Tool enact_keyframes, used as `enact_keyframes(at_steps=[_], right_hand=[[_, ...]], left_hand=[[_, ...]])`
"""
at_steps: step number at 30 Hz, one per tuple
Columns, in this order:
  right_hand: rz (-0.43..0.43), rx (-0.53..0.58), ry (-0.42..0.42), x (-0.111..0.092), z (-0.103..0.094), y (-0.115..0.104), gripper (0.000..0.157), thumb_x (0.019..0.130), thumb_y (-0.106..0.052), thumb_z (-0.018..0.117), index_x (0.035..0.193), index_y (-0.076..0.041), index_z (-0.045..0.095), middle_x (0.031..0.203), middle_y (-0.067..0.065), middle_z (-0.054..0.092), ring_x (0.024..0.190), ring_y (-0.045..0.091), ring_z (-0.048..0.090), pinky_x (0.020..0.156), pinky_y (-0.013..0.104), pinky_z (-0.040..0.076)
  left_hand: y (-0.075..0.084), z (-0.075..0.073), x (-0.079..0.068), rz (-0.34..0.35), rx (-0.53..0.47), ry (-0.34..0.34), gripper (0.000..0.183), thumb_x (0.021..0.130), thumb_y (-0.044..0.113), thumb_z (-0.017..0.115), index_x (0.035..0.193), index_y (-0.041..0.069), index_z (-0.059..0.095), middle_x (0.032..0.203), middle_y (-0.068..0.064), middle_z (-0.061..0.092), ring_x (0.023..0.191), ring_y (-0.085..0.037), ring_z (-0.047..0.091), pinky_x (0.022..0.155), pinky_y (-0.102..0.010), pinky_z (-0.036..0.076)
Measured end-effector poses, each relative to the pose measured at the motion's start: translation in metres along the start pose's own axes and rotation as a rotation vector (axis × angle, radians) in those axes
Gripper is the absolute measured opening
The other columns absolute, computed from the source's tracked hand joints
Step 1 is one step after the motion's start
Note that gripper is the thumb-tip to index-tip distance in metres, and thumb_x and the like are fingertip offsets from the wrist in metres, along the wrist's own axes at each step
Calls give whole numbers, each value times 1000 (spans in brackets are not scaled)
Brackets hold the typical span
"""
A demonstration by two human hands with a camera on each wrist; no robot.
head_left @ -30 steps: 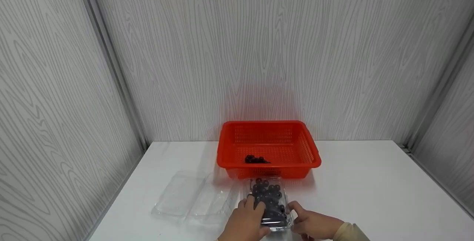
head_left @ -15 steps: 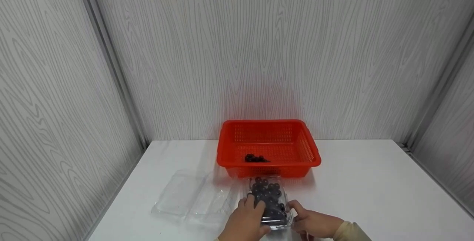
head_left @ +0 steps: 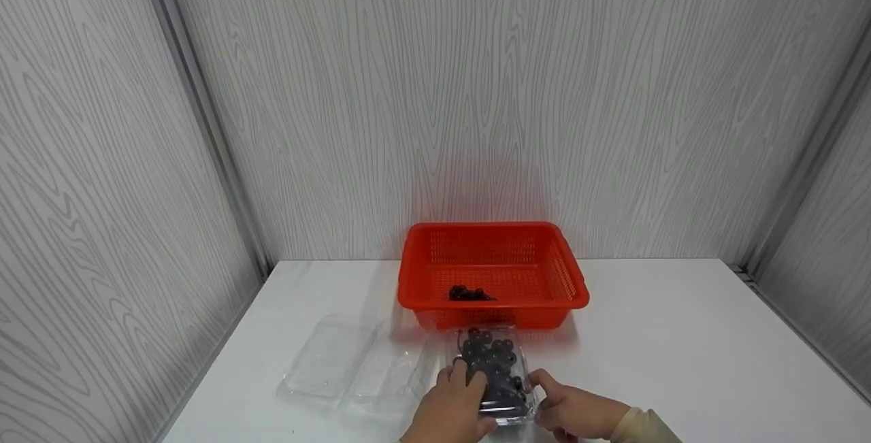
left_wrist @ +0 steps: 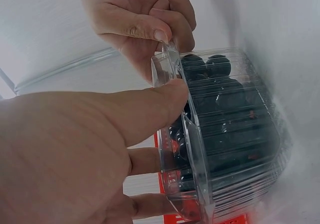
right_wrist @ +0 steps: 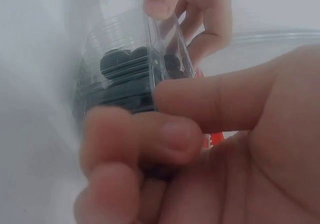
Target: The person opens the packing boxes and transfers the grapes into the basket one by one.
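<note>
A bare left hand (head_left: 449,403) holds a clear, ribbed, rectangular plastic box (head_left: 512,420) of round dark fruits (head_left: 500,361), fingers bent over its top, thumb against the near rim. The right hand (head_left: 577,413) pinches the rim at the box's near right corner — thumb against curled forefinger. The box lies on the white desk (head_left: 653,341), shallow clear plastic trays (head_left: 326,361) to its left. Just beyond stands a red, rectangular, perforated plastic basket (head_left: 493,305) — more dark fruits (head_left: 467,293) sit inside. Behind rises a grey wood-grain wall (head_left: 476,89).
</note>
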State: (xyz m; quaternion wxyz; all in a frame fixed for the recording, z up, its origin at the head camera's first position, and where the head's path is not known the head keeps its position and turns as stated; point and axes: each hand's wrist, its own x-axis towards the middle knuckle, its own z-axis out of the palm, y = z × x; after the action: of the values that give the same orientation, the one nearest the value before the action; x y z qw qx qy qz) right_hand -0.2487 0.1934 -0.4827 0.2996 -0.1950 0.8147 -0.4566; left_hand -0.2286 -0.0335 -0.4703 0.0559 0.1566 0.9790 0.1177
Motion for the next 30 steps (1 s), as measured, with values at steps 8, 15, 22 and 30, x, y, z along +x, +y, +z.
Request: enact_keyframes(at_steps=[8, 15, 22, 30], right_hand=[[12, 45, 0, 0, 0, 0, 42, 82, -6, 50, 120, -18, 37, 56, -1, 46, 46, 13, 40, 44, 25, 33], [8, 60, 2, 1, -1, -1, 42, 80, -4, 51, 118, -15, 38, 55, -3, 46, 45, 11, 39, 42, 23, 32], [-31, 57, 21, 2, 0, -2, 37, 76, 0, 50, 110, -9, 40, 54, -2, 46, 44, 11, 40, 42, 22, 35], [-28, 59, 26, 2, 0, 0, 32, 81, -2, 48, 110, -12, 40, 59, -1, 46, 48, 13, 42, 43, 23, 37]], left_hand=[[1, 0, 0, 4, -7, 4, 66, 76, 54, 71, 127, 16, 53, 132, -16, 45, 116, -33, 48, 87, -46, 51], [1, -1, 1, -16, -36, -27, 67, 76, 53, 71, 130, 17, 53, 135, -17, 45, 119, -35, 48, 88, -48, 50], [0, -3, 1, -15, -20, -15, 67, 76, 54, 71, 127, 15, 53, 131, -16, 46, 115, -32, 51, 87, -47, 51], [-2, -2, -1, 11, 0, 32, 66, 75, 55, 71, 125, 15, 55, 127, -15, 47, 108, -30, 52, 84, -45, 52]])
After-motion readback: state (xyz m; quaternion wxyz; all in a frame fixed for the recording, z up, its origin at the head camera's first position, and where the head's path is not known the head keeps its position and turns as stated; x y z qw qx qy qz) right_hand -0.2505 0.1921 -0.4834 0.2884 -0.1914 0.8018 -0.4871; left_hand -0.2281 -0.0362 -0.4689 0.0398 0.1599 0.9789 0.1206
